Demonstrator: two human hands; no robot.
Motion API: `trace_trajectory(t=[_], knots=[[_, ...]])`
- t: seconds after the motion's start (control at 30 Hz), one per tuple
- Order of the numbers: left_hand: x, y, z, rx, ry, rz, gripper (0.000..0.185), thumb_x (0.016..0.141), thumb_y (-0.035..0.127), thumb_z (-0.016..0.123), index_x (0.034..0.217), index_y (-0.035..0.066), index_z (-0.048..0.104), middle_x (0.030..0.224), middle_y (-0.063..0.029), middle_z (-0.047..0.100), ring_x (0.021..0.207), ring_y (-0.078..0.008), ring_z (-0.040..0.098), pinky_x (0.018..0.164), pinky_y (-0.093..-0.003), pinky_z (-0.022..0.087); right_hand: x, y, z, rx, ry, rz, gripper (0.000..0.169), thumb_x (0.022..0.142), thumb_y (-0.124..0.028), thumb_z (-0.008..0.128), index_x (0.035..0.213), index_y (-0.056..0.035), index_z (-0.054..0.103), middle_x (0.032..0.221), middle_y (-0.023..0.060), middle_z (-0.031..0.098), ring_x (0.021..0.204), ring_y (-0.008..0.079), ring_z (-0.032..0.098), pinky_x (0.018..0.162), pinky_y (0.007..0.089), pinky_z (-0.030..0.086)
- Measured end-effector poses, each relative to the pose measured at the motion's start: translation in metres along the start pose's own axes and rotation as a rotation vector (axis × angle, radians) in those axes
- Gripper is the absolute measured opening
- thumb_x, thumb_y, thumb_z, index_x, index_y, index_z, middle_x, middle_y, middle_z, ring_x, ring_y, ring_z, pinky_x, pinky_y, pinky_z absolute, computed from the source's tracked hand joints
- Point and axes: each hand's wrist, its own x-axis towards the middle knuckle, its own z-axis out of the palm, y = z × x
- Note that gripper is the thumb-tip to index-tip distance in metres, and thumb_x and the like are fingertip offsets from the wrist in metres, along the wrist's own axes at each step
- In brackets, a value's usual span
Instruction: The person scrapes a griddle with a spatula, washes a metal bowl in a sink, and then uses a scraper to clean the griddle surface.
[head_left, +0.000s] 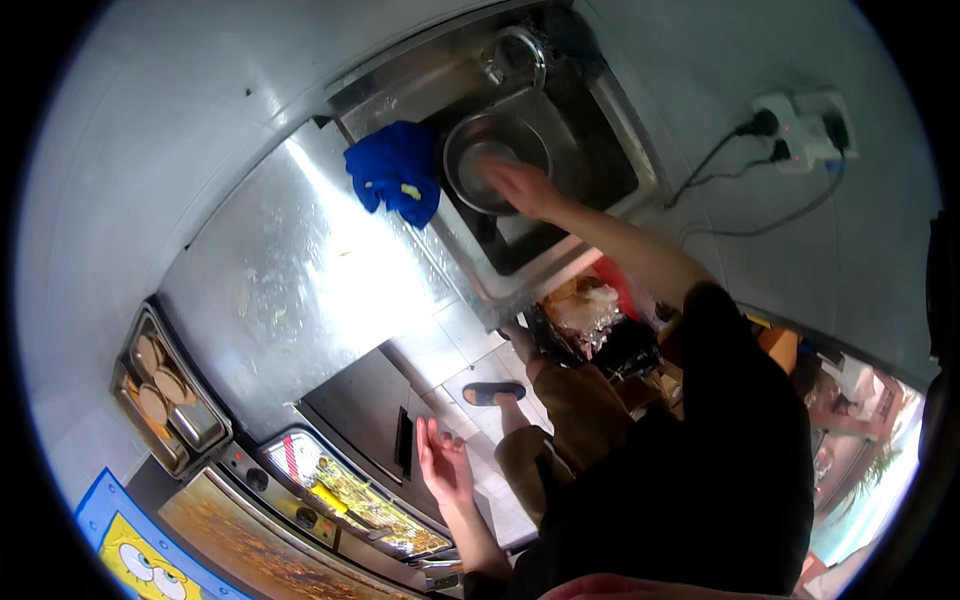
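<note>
My right hand is over a round metal pan or bowl inside the stainless steel sink. Its fingers are extended, and nothing shows in its grasp; whether the fingertips touch the pan is unclear. A curved metal faucet stands at the back of the sink. Beside the pan, a blue cloth with pale yellow marks lies over the sink's edge. My left hand hangs in the air near the griddle side, palm showing, fingers loosely bent and holding nothing.
A steel counter adjoins the sink. Metal trays with round tan pieces, a griddle and a wire-covered tray bearing a yellow-handled scraper stand lower left. Plugs and cables hang right of the sink. Bagged items sit below it.
</note>
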Motion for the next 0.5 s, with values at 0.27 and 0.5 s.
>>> trace_trajectory(t=[0.27,0.5], knots=[[0.201,-0.074,0.216,0.820,-0.261,-0.115,0.025,0.097,0.027,0.055,0.102,0.003,0.062,0.095,-0.0090,0.066,0.085,-0.0155,0.061,0.077,-0.0289,0.048,0.099,0.064,-0.032,1.038,0.169,0.627,0.031,0.095,-0.030,0.062,0.110,-0.0029,0.064,0.102,0.0129,0.069,0.101,0.0215,0.065,0.089,0.0355,0.052],[0.420,-0.202,0.351,1.177,-0.168,0.247,0.027,0.092,0.029,0.059,0.098,0.003,0.064,0.084,-0.0075,0.065,0.075,-0.0197,0.061,0.071,-0.0363,0.049,0.076,0.041,-0.007,1.788,0.411,0.771,0.043,0.099,-0.048,0.044,0.105,-0.0091,0.061,0.101,0.0056,0.065,0.096,0.0182,0.062,0.085,0.0340,0.050]])
